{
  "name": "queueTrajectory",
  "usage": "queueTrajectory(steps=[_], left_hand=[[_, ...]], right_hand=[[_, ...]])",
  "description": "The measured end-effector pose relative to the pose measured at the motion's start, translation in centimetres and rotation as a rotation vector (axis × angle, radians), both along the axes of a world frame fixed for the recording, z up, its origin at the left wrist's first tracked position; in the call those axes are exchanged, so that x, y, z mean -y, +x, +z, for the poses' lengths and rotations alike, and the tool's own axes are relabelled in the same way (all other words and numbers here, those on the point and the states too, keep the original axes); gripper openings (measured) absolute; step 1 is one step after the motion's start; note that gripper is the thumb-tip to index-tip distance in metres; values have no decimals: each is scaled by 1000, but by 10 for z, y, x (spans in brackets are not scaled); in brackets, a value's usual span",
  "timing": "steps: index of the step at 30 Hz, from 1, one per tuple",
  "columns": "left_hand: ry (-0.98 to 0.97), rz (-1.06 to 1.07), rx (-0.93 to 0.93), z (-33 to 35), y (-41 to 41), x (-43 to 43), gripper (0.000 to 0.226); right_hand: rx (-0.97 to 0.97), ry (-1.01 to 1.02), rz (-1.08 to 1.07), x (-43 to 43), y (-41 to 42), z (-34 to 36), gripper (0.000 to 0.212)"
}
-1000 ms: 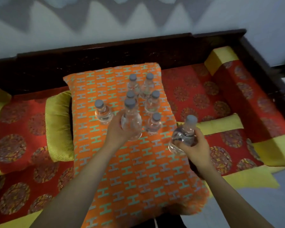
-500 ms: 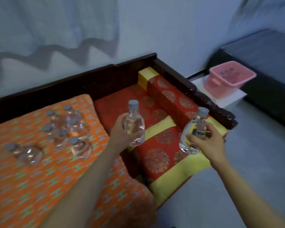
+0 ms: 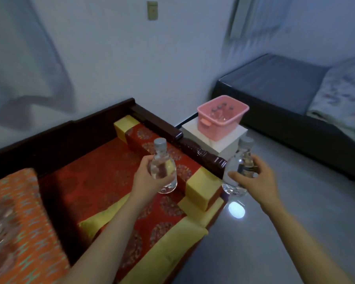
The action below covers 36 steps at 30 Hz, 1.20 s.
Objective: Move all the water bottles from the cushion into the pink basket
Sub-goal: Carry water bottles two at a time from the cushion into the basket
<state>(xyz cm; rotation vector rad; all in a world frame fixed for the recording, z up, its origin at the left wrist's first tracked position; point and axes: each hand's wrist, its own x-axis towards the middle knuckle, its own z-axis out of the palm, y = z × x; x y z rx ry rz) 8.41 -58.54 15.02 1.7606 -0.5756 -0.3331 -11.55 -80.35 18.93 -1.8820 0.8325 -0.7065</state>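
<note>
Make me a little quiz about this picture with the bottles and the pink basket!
1. True or false: the pink basket is empty.
2. What does the basket sit on? A) the floor B) a white box C) the orange cushion
3. Fill in: each hand holds one ____.

Key:
1. False. A few bottle caps show inside it.
2. B, the white box beside the wooden bench end.
3. Bottle. The left hand has a grip on one water bottle, and the right hand holds another bottle, both upright.
</note>
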Motion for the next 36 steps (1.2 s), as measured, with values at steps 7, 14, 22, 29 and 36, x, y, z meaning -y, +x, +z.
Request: queueTrajectory(steps=[7,14,22,29,36], left_hand=[[26,-70,10,-4,23,109,59],[27,-118,2,-12,63,230,60],[33,-106,-22,-9,100,348,61],[42,7,-47,-21,110,444,60],[44,243,-97,-30,110,545,59]], right_hand=[[-14,5,-41,94,11,-15,61],[-49,-4,-61,197,46,-16,58],[-51,2,-112,321,81,-9,60],[-84,-5,-19,442,108,-21,62],[-118,19,206,584,132,-20,69]])
